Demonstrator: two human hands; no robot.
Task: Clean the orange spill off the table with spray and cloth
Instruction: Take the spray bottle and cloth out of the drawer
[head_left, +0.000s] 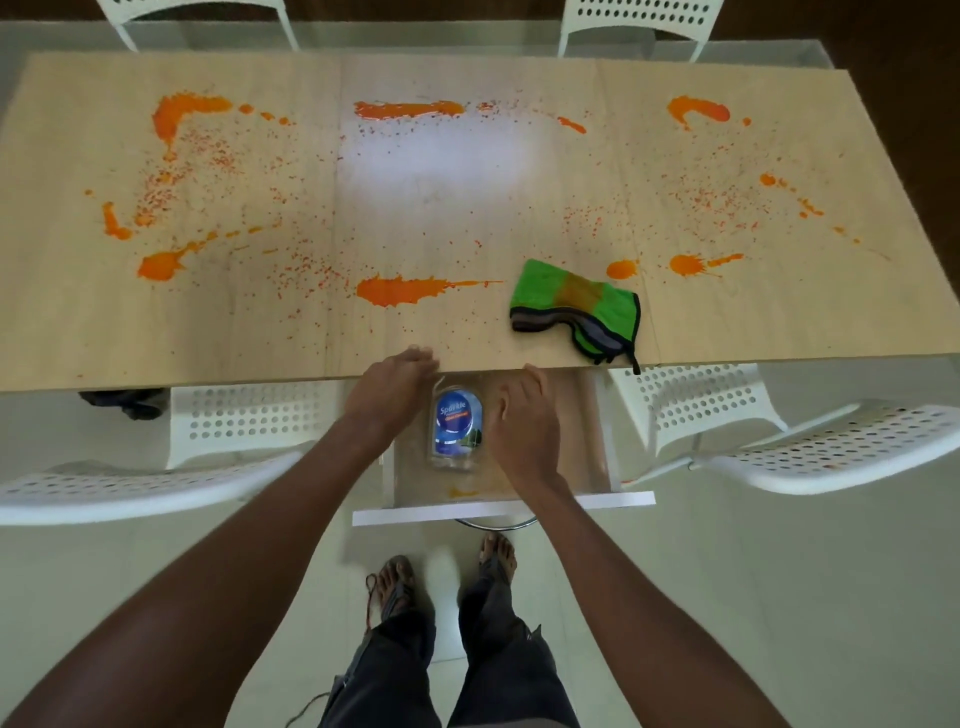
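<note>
Orange spill (400, 290) lies in blotches and fine spatter across the light wooden table (260, 332). A green cloth (576, 307), stained brown in the middle, sits folded near the table's front edge, right of centre. A clear spray bottle with a blue label (456, 426) lies flat in an open drawer (498, 506) under the table's front edge. My left hand (392, 389) hovers at the bottle's left with fingers at the table edge. My right hand (524, 421) is just to the right of the bottle, fingers apart. Neither hand grips anything.
White perforated chairs stand at the near left (130, 488) and near right (841, 447), and two more at the far side (639, 21). A small orange stain (462, 491) marks the drawer bottom. My feet (447, 571) stand on pale floor tiles below the drawer.
</note>
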